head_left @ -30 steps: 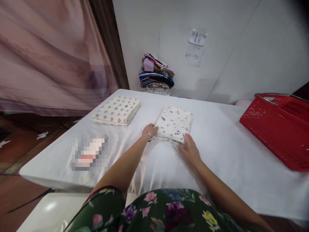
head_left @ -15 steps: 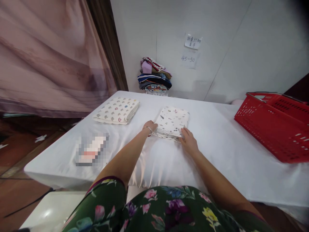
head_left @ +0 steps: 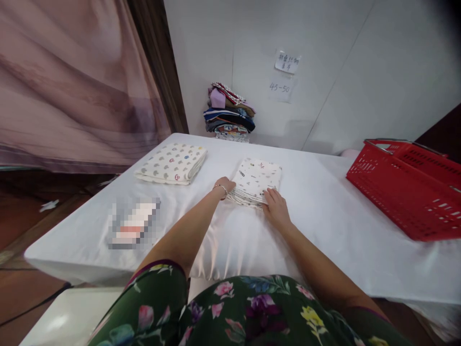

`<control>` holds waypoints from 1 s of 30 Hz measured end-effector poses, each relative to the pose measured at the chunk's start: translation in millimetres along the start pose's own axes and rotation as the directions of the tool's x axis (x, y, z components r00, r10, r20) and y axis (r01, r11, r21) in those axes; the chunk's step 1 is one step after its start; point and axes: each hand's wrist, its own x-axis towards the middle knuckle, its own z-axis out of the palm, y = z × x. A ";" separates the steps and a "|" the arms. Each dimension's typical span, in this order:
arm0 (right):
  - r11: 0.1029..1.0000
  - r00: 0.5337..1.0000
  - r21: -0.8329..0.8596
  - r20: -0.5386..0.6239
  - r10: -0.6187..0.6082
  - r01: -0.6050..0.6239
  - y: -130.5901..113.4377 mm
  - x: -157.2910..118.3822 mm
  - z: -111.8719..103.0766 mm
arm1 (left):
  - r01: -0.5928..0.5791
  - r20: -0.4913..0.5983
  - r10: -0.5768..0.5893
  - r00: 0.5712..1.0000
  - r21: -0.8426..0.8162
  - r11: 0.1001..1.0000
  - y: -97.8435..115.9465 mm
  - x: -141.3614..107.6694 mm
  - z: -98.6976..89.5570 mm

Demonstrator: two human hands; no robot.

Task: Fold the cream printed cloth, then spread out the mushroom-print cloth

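While the left hand [head_left: 225, 184] seems to pinch the near left corner, the folded white cloth [head_left: 257, 178] lies flat on the table [head_left: 324, 206] (soft, light, likely floppy, best gripped through all layers); the right hand [head_left: 276, 206] presses its near right edge, fingers together.

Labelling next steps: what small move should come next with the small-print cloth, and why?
Probably even up the near edge of the folded white cloth: its layers look staggered there, and the left hand and right hand sit at its near corners.
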 end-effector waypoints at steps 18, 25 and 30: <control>0.980 0.985 0.132 -0.062 0.161 -0.152 6.8 -21.4 10.2 | -0.023 0.022 0.023 0.999 -0.013 1.000 -4.9 4.2 1.5; 0.978 0.977 0.019 -0.047 0.207 -0.207 0.3 -7.7 15.5 | -0.031 0.008 0.031 0.999 -0.015 0.999 -6.8 8.6 4.7; 0.950 0.950 0.070 -0.044 0.309 -0.305 2.6 -5.4 16.4 | -0.033 0.008 0.033 0.999 -0.031 0.999 -8.4 6.6 5.6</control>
